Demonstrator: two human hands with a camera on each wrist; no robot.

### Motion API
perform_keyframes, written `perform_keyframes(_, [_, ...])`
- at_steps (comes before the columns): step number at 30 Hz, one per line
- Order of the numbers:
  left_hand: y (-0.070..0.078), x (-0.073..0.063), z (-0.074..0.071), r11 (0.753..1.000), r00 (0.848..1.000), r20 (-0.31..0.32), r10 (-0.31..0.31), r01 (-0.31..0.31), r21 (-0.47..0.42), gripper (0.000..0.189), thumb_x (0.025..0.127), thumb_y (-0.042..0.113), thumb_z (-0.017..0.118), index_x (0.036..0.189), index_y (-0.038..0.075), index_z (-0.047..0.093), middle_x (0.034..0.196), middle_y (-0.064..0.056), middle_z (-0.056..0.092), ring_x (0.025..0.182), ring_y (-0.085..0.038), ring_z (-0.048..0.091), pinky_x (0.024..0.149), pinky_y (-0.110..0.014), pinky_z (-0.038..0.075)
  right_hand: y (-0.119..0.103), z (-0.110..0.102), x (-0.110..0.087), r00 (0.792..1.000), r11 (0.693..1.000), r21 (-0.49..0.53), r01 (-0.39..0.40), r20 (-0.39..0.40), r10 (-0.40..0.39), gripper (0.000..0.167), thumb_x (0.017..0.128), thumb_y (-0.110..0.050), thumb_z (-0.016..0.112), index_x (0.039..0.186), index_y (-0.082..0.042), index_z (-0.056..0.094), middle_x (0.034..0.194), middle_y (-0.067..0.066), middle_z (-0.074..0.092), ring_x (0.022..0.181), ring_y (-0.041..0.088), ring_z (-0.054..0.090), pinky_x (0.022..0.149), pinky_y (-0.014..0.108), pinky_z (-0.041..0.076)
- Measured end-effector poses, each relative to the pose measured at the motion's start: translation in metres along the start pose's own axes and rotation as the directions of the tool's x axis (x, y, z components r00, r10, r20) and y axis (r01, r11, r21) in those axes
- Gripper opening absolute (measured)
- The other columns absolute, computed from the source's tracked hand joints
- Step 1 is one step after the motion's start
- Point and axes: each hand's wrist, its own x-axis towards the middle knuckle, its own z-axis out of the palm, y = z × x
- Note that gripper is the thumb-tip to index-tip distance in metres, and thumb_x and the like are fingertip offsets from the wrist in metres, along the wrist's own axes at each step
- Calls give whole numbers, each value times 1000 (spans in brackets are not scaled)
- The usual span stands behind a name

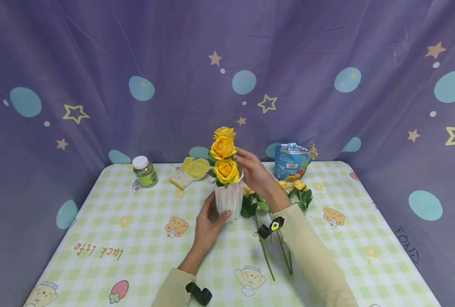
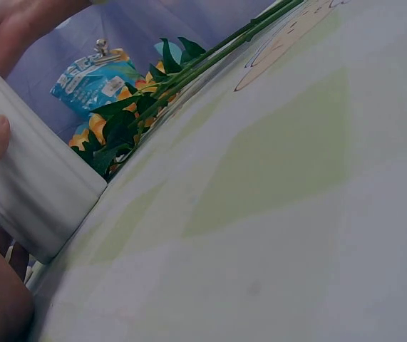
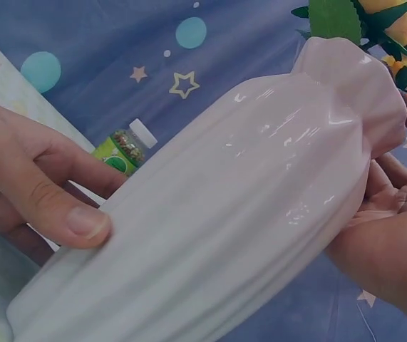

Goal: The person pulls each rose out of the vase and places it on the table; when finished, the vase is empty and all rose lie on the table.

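A white fluted vase (image 1: 228, 198) with a pinkish ruffled neck stands on the table, holding several yellow roses (image 1: 226, 171). My left hand (image 1: 207, 225) grips its lower body, the thumb on the near side and the fingers around the left, as the right wrist view also shows. Up at the blooms, my right hand (image 1: 253, 171) reaches in from the right with fingertips at the roses' edge. In the right wrist view that hand (image 3: 385, 221) lies beside and behind the vase neck (image 3: 346, 92), its fingertips partly hidden.
Loose yellow roses (image 1: 299, 185) with long green stems lie beneath the right forearm. Behind them is a blue clipped bag (image 1: 290, 162). A white-capped jar (image 1: 145, 172) stands at the back left, near a yellow and white cloth item (image 1: 193, 169). Purple curtains surround the checked table.
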Motion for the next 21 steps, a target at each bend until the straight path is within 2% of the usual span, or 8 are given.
perform_keyframes(2, [0, 0, 0, 1000, 1000, 2, 2, -2, -2, 82, 99, 18, 87, 169, 10, 45, 170, -14, 50, 154, -34, 51, 132, -53, 37, 0, 1, 0, 1000, 1000, -19, 11, 3, -10, 40, 117, -12, 41, 153, -2, 55, 141, 0, 62, 141, 21, 53, 122, 49, 41])
perform_keyframes(5, [0, 0, 0, 1000, 1000, 4, 1, -1, -1, 82, 99, 19, 87, 169, 11, 45, 171, -13, 50, 155, -33, 51, 132, -53, 37, 1, 2, -1, 999, 999, -31, 33, 3, -33, 30, 116, -8, 42, 130, -11, 68, 125, -1, 70, 115, 13, 65, 106, 34, 52])
perform_keyframes(6, [0, 0, 0, 1000, 1000, 6, -1, 1, -1, 82, 99, 19, 87, 169, 11, 44, 171, -13, 50, 155, -33, 50, 132, -53, 37, 1, 3, -1, 999, 999, -32, 44, 3, -44, 31, 116, -7, 43, 127, -14, 71, 120, -1, 71, 109, 13, 68, 101, 32, 56])
perform_keyframes(9, [0, 0, -1, 1000, 1000, 5, -8, 8, 6, 82, 100, 21, 87, 169, 11, 45, 171, -13, 50, 155, -33, 50, 132, -54, 37, 1, 4, -1, 997, 996, -41, 76, -5, -76, 34, 116, -5, 45, 121, -19, 75, 113, -2, 75, 100, 12, 71, 93, 28, 60])
perform_keyframes(11, [0, 0, -1, 1000, 1000, 4, -12, 12, 10, 82, 100, 22, 87, 169, 12, 45, 170, -13, 50, 155, -34, 50, 132, -54, 37, 1, 4, 0, 995, 995, -45, 94, -19, -95, 35, 115, -3, 47, 117, -20, 77, 111, -3, 75, 101, 12, 70, 95, 27, 58])
perform_keyframes(16, [1, 0, -2, 1000, 1000, 1, -15, 15, 16, 82, 99, 24, 87, 169, 13, 46, 170, -13, 51, 155, -33, 50, 132, -54, 38, -1, 4, 2, 992, 991, -44, 123, -19, -124, 39, 112, 0, 49, 111, -22, 80, 112, -6, 74, 114, 13, 64, 112, 34, 47])
perform_keyframes(19, [0, 0, -2, 1000, 1000, 1, -10, 10, 11, 81, 99, 22, 87, 168, 13, 46, 169, -13, 51, 155, -33, 50, 132, -54, 38, -1, 2, 3, 992, 991, -41, 130, 7, -130, 41, 110, 0, 47, 111, -24, 80, 113, -6, 74, 119, 15, 61, 119, 43, 41])
perform_keyframes(21, [0, 0, -2, 1000, 1000, 1, -8, 8, 9, 81, 99, 21, 87, 168, 13, 46, 169, -13, 51, 155, -33, 51, 132, -54, 38, -1, 0, 2, 992, 992, -28, 123, 35, -122, 40, 109, -2, 46, 114, -24, 79, 116, -6, 73, 125, 17, 58, 123, 51, 33])
